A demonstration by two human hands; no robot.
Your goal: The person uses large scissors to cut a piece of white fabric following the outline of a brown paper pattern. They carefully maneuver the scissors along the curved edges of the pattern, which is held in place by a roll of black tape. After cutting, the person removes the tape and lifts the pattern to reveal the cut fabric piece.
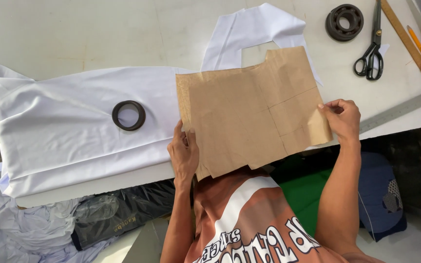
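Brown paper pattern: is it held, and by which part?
Yes. The left hand grips the brown paper pattern at its lower left edge; the right hand pinches its right edge.

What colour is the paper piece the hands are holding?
Plain brown paper pattern, creased, seen in the head view.

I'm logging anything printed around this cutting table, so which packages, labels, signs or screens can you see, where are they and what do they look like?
Black plastic bag: under the table's edge at lower left, crumpled, glossy black with small gold lettering.
Printed shirt: worn by the person, bottom centre, rust brown with a white stripe and white block lettering.
No signs, screens or labels in view.
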